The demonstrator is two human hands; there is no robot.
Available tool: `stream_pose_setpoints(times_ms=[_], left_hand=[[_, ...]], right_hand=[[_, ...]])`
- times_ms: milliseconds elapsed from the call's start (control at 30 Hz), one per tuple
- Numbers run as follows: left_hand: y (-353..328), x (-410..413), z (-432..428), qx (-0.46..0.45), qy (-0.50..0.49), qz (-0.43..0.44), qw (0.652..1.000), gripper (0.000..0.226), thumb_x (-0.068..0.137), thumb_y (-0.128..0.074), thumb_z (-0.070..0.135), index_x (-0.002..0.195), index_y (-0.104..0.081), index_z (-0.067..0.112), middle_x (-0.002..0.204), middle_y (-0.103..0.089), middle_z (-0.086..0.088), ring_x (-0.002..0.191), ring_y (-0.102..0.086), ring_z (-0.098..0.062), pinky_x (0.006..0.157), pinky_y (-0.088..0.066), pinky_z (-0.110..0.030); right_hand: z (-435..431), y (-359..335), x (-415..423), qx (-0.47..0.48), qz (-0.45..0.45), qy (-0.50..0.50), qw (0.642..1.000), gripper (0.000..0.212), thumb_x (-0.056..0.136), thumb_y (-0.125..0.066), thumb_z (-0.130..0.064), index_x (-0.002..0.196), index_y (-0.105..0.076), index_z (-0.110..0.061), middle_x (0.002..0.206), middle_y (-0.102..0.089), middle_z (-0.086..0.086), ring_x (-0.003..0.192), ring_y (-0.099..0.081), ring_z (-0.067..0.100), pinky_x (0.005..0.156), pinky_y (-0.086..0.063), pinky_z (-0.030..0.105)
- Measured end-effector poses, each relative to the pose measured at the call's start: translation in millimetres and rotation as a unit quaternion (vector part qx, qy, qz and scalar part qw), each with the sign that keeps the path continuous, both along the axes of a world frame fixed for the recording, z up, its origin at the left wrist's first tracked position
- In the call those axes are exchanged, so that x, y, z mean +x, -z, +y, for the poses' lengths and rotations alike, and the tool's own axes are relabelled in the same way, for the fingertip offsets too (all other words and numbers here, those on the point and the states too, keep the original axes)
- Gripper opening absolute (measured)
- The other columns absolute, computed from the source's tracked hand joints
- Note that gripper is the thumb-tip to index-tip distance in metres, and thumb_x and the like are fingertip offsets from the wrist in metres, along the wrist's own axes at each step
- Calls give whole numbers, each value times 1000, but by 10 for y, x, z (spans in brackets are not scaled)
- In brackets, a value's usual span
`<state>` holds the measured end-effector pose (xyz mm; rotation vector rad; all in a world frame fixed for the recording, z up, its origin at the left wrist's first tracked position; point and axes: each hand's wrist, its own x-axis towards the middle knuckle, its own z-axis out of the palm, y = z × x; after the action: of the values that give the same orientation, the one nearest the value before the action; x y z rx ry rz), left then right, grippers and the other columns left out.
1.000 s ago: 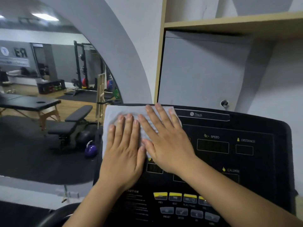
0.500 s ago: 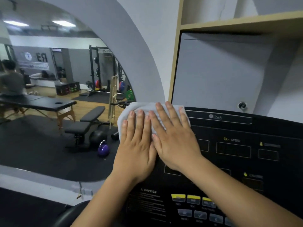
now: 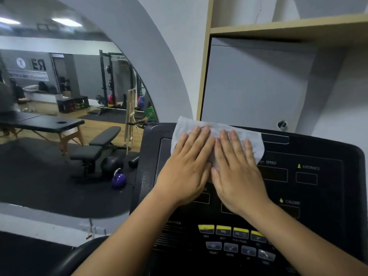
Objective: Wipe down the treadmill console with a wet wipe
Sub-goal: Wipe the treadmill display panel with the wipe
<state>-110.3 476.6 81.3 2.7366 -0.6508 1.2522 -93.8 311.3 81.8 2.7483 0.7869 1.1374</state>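
Wipe point(image 3: 253, 143): spread flat on the upper-left part of the console point(image 3: 328, 196), its top edge lapping over the console's top rim. Long axis runs left-right, along that rim.

Left hand point(image 3: 187, 170): palm down on the wipe's left half, fingers straight and close together, pointing toward the console top. Pressing, not pinching.

Right hand point(image 3: 237, 172): same posture on the wipe's right half, just beside the left, inner edges touching or nearly so. A flap of wipe shows past its little finger, toward the console's right.

Key relation: the wipe sits directly under both palms, so there is no offset between grip and cloth. Bare console lies to the right of it and below it. The SPEED label point(image 3: 270, 162) is just beyond the wipe's right edge, and the DISTANCE window point(image 3: 306, 178) is further right. The yellow buttons point(image 3: 231, 230) are low on the console, beneath the wrists.

Judgement: the right hand is nearer the uncovered displays. A stroke to the right would run along the wipe's long axis. A downward pull would use its full width.

Risk: the buttons could be pressed in passing.
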Motion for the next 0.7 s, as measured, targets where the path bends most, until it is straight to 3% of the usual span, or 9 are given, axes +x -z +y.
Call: stream_pose_setpoints(times_ms=[133,267,533,700], left_hand=[[278,-69,66,-2,-42,13,999,59,105,-20,36,156,-17,7,165,-8,-12,152,-3,-24,122,-12,-47],[479,-187,186,3,-57,0,998,61,104,-25,40,155,-19,7,164,-11,-11,152,-9,-26,120,-14,-48],[125,49,530,-25,-94,-14,995,62,102,-23,36,156,-15,6,164,-6,-13,152,-2,-26,123,-5,-46],[99,32,618,-71,-110,4,991,63,102,-22,35,157,-9,7,165,1,-10,152,5,-25,123,5,-41]], right_hand=[[10,95,-17,-21,6,-3,1000,64,101,-24,-41,155,-12,-10,164,-2,12,151,4,29,119,-8,54],[56,189,-48,-56,3,-34,998,67,98,-30,-44,155,-16,-12,164,-6,11,151,-1,30,117,-8,55],[476,-199,189,-68,3,-48,997,65,99,-22,-42,156,-8,-13,164,0,8,151,6,28,120,-4,55],[666,-292,195,-70,6,-54,996,65,99,-21,-42,156,-6,-16,165,2,6,151,9,27,117,-3,47]])
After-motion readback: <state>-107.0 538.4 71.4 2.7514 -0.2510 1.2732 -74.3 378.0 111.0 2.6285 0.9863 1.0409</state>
